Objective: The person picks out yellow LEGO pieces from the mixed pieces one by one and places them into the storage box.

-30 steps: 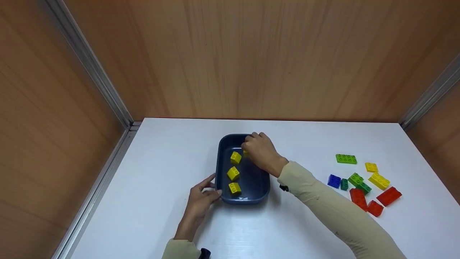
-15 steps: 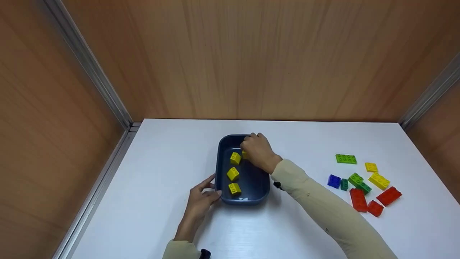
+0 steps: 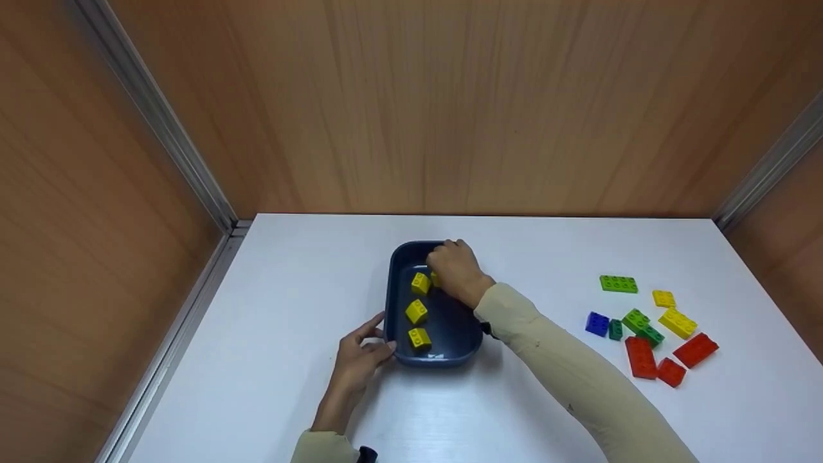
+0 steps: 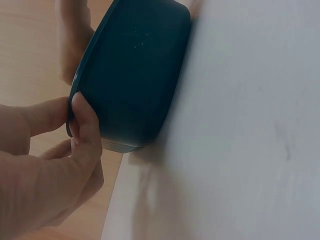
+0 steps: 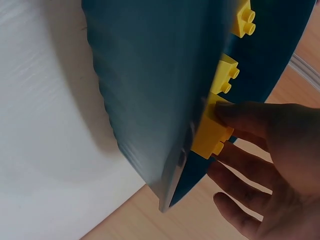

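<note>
A dark blue tray (image 3: 453, 331) stands on the white table, its long side running away from me. My left hand (image 3: 357, 363) pinches the tray's rim (image 4: 75, 100) at the near left between thumb and fingers. Inside the tray, three yellow toy bricks (image 3: 416, 312) form a loose row along the left side. Toward the tray's far end, my right hand (image 3: 458, 273) pinches another yellow toy brick (image 5: 209, 131), mostly covered by the hand in the head view. The right wrist view has the thumb on this brick's upper part and fingertips at its studded side.
To the right lie loose toy bricks: green ones (image 3: 618, 284), a blue one (image 3: 597, 323), yellow ones (image 3: 678, 323) and red ones (image 3: 641, 357). Wooden panels (image 3: 450, 109) with metal corner rails (image 3: 161, 109) rise behind the table and at its sides.
My right hand has shifted slightly left inside the tray with the yellow toy brick, closer to the farthest brick of the row. My left hand stays on the rim.
</note>
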The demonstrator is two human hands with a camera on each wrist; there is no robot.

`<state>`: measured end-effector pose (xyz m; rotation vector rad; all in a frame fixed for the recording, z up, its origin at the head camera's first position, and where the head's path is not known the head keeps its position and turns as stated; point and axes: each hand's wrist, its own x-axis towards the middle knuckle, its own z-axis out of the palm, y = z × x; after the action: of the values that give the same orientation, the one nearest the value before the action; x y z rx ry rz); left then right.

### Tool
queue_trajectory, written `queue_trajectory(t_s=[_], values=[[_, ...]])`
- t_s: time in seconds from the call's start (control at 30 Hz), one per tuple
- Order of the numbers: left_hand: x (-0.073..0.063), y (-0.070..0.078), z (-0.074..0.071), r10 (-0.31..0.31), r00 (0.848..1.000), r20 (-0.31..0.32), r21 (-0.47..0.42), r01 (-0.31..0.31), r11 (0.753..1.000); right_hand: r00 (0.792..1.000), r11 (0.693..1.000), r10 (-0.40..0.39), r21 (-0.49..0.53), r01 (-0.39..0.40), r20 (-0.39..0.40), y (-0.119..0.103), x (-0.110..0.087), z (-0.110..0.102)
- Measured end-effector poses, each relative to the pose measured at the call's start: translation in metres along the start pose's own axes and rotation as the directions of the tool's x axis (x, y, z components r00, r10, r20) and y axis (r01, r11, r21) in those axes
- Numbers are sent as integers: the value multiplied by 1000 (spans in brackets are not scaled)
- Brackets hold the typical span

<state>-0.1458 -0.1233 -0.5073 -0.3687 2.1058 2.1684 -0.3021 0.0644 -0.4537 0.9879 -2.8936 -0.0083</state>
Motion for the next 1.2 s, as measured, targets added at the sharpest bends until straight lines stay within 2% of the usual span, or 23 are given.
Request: queue_trajectory(t_s=[0.2, 0.63, 0.83, 0.97, 1.2], values=[[1, 0, 0, -3, 1000, -2, 1, 3, 1000, 1000, 1000, 12, -16, -12, 7, 0, 2, 1], [2, 1, 1, -10, 1000, 8, 3, 10, 1000, 995, 997, 51, -60, -46, 91, 0, 6, 5], [2, 1, 0, -12, 1000, 12, -5, 12, 1000, 992, 996, 71, -55, -65, 103, -1, 7, 5], [3, 1, 0, -10, 1000, 12, -6, 10, 1000, 989, 996, 81, -39, -77, 121, -4, 7, 1], [3, 0, -2, -12, 1000, 5, 8, 12, 1000, 980, 990, 120, 49, -129, 157, -10, 8, -7]])
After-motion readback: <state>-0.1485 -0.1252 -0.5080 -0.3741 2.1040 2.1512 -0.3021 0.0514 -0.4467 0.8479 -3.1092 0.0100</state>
